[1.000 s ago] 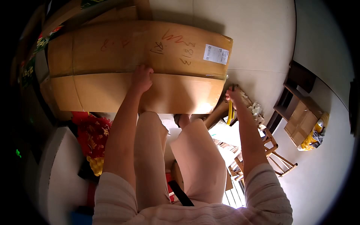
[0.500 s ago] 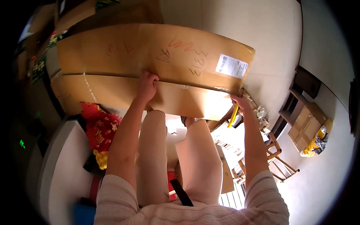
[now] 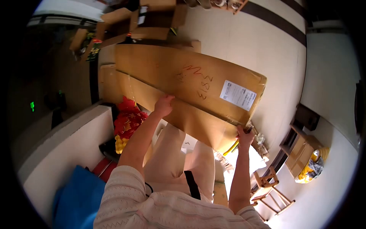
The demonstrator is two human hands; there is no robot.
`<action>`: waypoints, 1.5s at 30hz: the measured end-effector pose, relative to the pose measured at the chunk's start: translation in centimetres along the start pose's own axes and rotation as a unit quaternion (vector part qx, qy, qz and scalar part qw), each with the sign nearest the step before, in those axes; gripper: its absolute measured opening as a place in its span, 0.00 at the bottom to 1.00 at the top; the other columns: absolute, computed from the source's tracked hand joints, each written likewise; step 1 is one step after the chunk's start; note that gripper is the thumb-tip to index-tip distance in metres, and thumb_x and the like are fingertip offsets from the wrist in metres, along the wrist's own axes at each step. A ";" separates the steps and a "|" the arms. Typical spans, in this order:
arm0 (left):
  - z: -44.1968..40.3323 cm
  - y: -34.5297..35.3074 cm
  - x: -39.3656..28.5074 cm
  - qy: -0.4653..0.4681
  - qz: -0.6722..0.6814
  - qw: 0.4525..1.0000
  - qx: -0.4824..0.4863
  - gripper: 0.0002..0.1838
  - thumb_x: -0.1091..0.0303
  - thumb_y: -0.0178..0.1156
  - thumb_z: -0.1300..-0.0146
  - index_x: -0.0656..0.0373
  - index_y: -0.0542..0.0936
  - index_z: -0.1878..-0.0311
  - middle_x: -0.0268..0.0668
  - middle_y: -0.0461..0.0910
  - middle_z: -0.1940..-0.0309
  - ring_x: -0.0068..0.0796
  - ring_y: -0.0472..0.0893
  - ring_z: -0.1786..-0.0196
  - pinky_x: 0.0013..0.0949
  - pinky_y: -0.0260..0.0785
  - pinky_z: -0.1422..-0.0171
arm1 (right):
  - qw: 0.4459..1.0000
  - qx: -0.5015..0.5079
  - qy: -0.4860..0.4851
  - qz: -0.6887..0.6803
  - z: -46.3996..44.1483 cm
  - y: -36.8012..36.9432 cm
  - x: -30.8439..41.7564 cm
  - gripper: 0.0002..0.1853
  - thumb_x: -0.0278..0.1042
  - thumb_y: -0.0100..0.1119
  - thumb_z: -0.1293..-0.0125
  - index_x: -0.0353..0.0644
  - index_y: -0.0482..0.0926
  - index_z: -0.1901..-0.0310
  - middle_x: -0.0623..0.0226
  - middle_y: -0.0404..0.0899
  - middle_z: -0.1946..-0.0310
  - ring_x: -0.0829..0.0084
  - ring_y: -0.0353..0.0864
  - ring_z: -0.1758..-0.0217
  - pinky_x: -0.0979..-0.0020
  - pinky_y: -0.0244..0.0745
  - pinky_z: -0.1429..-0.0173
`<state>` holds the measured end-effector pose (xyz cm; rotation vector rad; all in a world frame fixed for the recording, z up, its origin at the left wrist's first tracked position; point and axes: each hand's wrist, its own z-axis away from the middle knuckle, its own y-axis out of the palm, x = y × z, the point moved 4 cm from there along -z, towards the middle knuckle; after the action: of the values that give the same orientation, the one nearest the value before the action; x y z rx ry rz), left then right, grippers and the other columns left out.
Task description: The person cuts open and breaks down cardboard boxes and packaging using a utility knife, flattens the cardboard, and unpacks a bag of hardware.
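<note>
The big carton [image 3: 152,65] lay slantwise before the person's legs [image 3: 166,150], with the label [image 3: 238,95] on it near its right end. Past its far side, towards the left, were the open boxes [image 3: 156,19], and a rack [image 3: 239,7] with shoes [image 3: 230,4] on it sat farther off. On the left ran a low wall [image 3: 68,141]; between that and the legs lay a bundle [image 3: 127,120], with a cloth [image 3: 80,202] nearer the person. Over on the right, a small carton [image 3: 299,154] had a bag [image 3: 313,170] beside it, and a stool [image 3: 267,187] stood closer in.
</note>
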<state>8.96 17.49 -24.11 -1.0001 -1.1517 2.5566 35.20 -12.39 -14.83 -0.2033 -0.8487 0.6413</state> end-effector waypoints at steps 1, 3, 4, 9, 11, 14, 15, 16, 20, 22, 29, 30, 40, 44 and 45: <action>0.8 -1.3 -0.5 -0.012 -0.022 1.000 0.013 0.16 0.75 0.54 0.52 0.54 0.76 0.57 0.40 0.72 0.56 0.42 0.71 0.49 0.39 0.68 0.48 | 0.999 -0.011 -0.029 0.044 0.6 -0.6 2.5 0.12 0.31 0.67 0.50 0.34 0.74 0.71 0.68 0.73 0.84 0.78 0.71 0.87 0.76 0.66 0.85; 2.5 -3.3 -1.6 -0.034 -0.060 0.997 0.044 0.17 0.73 0.54 0.51 0.52 0.76 0.54 0.39 0.72 0.53 0.42 0.71 0.47 0.39 0.68 0.47 | 0.996 -0.028 -0.045 0.067 1.0 -1.9 7.4 0.14 0.34 0.67 0.50 0.36 0.72 0.77 0.69 0.71 0.87 0.78 0.69 0.89 0.76 0.63 0.87; 3.4 -5.0 -2.7 -0.042 -0.049 0.997 0.052 0.17 0.72 0.54 0.50 0.52 0.76 0.54 0.40 0.73 0.53 0.43 0.71 0.48 0.39 0.68 0.47 | 0.995 -0.016 -0.054 0.079 0.3 -2.9 8.8 0.14 0.35 0.67 0.50 0.36 0.71 0.78 0.69 0.70 0.87 0.78 0.68 0.89 0.76 0.63 0.87; 7.6 -10.3 -2.9 -0.026 -0.015 0.998 0.056 0.15 0.71 0.55 0.50 0.52 0.78 0.56 0.43 0.76 0.56 0.46 0.73 0.52 0.41 0.68 0.47 | 0.982 -0.006 -0.138 0.125 3.7 -6.2 17.6 0.15 0.36 0.67 0.49 0.39 0.69 0.79 0.72 0.67 0.88 0.80 0.65 0.90 0.77 0.61 0.88; 8.8 -11.6 -1.8 0.020 -0.002 1.000 0.020 0.14 0.71 0.55 0.50 0.52 0.79 0.58 0.43 0.77 0.59 0.46 0.74 0.53 0.41 0.68 0.49 | 0.976 0.018 -0.170 0.134 6.5 -7.0 21.0 0.15 0.35 0.67 0.49 0.41 0.69 0.80 0.73 0.67 0.88 0.81 0.64 0.90 0.78 0.60 0.87; 9.7 -14.6 -2.3 0.020 -0.011 0.999 0.041 0.14 0.69 0.54 0.50 0.51 0.79 0.58 0.39 0.76 0.55 0.43 0.72 0.50 0.42 0.68 0.47 | 0.969 0.041 -0.218 0.110 11.5 -6.7 24.9 0.15 0.33 0.66 0.47 0.42 0.68 0.80 0.74 0.67 0.89 0.83 0.62 0.90 0.79 0.58 0.87; 9.6 -15.9 -2.7 0.010 -0.022 0.998 0.060 0.14 0.68 0.54 0.50 0.50 0.78 0.57 0.37 0.75 0.53 0.42 0.71 0.47 0.42 0.67 0.45 | 0.967 0.050 -0.229 0.096 12.8 -6.8 26.0 0.15 0.32 0.65 0.47 0.42 0.68 0.80 0.75 0.67 0.89 0.83 0.62 0.90 0.79 0.58 0.87; 9.1 -16.9 -2.9 0.019 -0.026 0.997 0.067 0.14 0.69 0.54 0.50 0.51 0.78 0.57 0.37 0.75 0.53 0.42 0.71 0.48 0.42 0.67 0.45 | 0.964 0.063 -0.240 0.094 13.8 -6.9 27.0 0.14 0.31 0.64 0.45 0.42 0.68 0.80 0.75 0.67 0.88 0.84 0.62 0.90 0.80 0.57 0.87; 7.9 -24.9 -7.0 0.086 -0.065 0.994 -0.004 0.13 0.69 0.55 0.49 0.53 0.78 0.58 0.40 0.75 0.56 0.43 0.72 0.50 0.42 0.67 0.46 | 0.956 0.056 -0.277 0.078 19.3 -7.4 31.3 0.13 0.29 0.63 0.44 0.41 0.68 0.80 0.74 0.68 0.87 0.85 0.61 0.90 0.81 0.55 0.88; 8.4 -29.8 -9.1 0.147 -0.053 0.984 -0.085 0.12 0.70 0.55 0.49 0.55 0.78 0.59 0.40 0.75 0.58 0.43 0.72 0.50 0.41 0.67 0.47 | 0.946 0.041 -0.302 0.108 22.5 -6.5 33.5 0.12 0.29 0.62 0.44 0.41 0.69 0.80 0.75 0.68 0.87 0.85 0.61 0.90 0.81 0.55 0.88; 9.7 -37.4 -19.1 0.332 -0.030 0.923 -0.192 0.14 0.73 0.58 0.51 0.56 0.76 0.58 0.42 0.72 0.54 0.43 0.71 0.49 0.40 0.67 0.48 | 0.897 0.024 -0.389 0.208 30.1 -10.4 43.7 0.13 0.26 0.60 0.43 0.40 0.68 0.82 0.77 0.63 0.89 0.87 0.58 0.89 0.81 0.53 0.86; 10.2 -38.1 -20.4 0.351 -0.030 0.916 -0.194 0.14 0.74 0.59 0.52 0.56 0.76 0.58 0.41 0.72 0.54 0.43 0.71 0.49 0.40 0.67 0.48 | 0.887 0.021 -0.405 0.221 31.3 -10.7 44.9 0.14 0.26 0.60 0.43 0.39 0.68 0.82 0.77 0.63 0.89 0.87 0.58 0.88 0.80 0.53 0.86; 17.1 -45.7 -37.2 0.601 -0.034 0.716 -0.355 0.18 0.74 0.62 0.53 0.55 0.75 0.56 0.39 0.71 0.50 0.42 0.71 0.48 0.41 0.62 0.43 | 0.629 0.112 -0.618 0.459 32.0 -6.9 46.9 0.09 0.22 0.61 0.60 0.36 0.72 0.75 0.57 0.68 0.81 0.57 0.69 0.78 0.64 0.63 0.73; 11.7 -41.7 -41.4 0.591 -0.125 0.762 -0.234 0.12 0.66 0.63 0.52 0.55 0.78 0.62 0.35 0.73 0.58 0.36 0.71 0.52 0.38 0.61 0.45 | 0.607 0.063 -0.611 0.505 29.1 -7.8 46.9 0.10 0.24 0.63 0.60 0.39 0.74 0.72 0.60 0.72 0.78 0.58 0.73 0.74 0.66 0.68 0.71; 11.0 -41.4 -42.5 0.577 -0.133 0.775 -0.222 0.11 0.65 0.62 0.52 0.55 0.79 0.64 0.34 0.73 0.60 0.34 0.71 0.53 0.37 0.61 0.47 | 0.605 0.043 -0.624 0.493 28.8 -8.5 47.1 0.11 0.25 0.63 0.60 0.39 0.75 0.71 0.61 0.73 0.78 0.58 0.74 0.72 0.66 0.69 0.70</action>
<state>29.47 22.44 32.45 -1.8875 -1.2722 0.9781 40.29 6.86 37.43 -0.0891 -2.0982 2.0007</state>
